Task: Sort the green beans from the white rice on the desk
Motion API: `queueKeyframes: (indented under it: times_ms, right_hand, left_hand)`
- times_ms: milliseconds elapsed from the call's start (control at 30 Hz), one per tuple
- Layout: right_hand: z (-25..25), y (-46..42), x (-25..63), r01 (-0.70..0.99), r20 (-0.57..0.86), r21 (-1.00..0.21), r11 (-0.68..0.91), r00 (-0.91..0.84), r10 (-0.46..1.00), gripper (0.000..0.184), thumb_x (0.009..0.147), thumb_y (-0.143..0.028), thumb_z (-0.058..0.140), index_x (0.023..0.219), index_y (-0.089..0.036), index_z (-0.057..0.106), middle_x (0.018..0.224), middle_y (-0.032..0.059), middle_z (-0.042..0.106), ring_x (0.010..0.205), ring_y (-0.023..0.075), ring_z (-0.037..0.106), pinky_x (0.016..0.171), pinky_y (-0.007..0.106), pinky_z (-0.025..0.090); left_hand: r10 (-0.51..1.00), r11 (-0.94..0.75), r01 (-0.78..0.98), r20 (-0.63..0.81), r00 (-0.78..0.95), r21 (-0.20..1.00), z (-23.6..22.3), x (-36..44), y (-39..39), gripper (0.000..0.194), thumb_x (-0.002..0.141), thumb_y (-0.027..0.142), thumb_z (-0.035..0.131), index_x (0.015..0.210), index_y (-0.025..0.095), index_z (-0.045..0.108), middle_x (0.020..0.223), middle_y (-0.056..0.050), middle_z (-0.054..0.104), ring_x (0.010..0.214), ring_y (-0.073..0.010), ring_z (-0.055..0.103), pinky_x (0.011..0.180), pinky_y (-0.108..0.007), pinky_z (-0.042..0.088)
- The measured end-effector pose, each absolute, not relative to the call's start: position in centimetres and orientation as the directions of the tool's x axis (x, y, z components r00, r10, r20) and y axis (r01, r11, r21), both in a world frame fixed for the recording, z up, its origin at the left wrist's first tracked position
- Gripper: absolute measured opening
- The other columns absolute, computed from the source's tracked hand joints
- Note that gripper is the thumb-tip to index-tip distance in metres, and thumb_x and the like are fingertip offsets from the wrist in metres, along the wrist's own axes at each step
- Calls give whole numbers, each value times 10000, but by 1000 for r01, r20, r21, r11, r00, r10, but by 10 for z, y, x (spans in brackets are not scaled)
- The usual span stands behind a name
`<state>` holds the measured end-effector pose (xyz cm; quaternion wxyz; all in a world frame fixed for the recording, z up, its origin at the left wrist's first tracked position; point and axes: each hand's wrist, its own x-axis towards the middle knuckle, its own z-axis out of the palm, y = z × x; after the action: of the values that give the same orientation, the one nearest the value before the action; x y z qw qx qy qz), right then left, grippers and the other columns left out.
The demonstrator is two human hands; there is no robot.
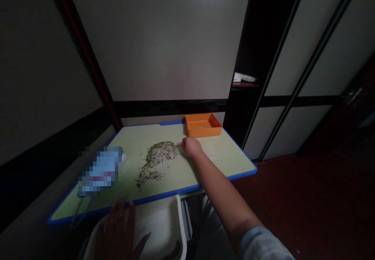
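Observation:
A loose pile of small green-brown and pale grains (159, 152) is spread on the light green tabletop (228, 158), thinning out toward the front. My right hand (191, 146) rests at the right edge of the pile, its fingers curled closed. Whatever may be pinched in them is too small to make out. Over the white bin (179, 221) at the table's front edge, my left hand (118, 228) is open, fingers stretched and apart, with nothing in it. Some dark stuff lies in the bin's lower right corner.
An orange open tray (205, 132) stands at the back right of the table. At the left lies a blurred-out light blue item (101, 174), with a small white thing behind it. Pale panels rise behind the table; dark red floor (316, 197) lies to the right.

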<state>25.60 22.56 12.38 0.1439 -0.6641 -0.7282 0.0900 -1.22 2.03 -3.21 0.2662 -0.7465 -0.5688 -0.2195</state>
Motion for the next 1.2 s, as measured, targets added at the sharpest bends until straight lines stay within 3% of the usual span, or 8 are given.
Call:
queueKeyframes:
  times_ms: [400,733,1067,1200]
  right_hand:
    - [120,228,255,908,104,-376,183,-155,982,316,1021,-429,550,1021,-211,779,1026,117,783,891,193,684,662,253,380]
    - [117,228,257,811,133,-464,356,-334,933,254,959,-325,642,802,-156,749,698,-20,633,652,100,460,598,208,291]
    - [120,230,270,875,125,-420,241,-208,970,281,998,-364,587,901,-176,771,853,65,736,684,141,514,595,260,256]
    - [118,228,263,865,108,-426,267,-244,964,266,987,-350,614,859,-175,769,819,50,729,683,134,514,604,257,263]
  left_hand:
    - [672,-256,952,678,299,-166,-32,-12,23,814,933,490,344,1594,96,81,1718,-261,92,1612,-406,50,1191,-686,290]
    - [712,-228,963,650,266,-145,-33,-12,21,819,941,543,285,1597,114,51,1702,-286,134,1598,-440,102,1132,-699,356]
    - [735,-228,965,628,257,-129,-35,-12,20,846,937,575,281,1592,97,40,1711,-281,82,1598,-449,87,1152,-697,333]
    - [739,-238,963,621,262,-123,-33,-11,21,846,941,580,297,1592,99,52,1711,-281,83,1601,-445,77,1162,-687,329]
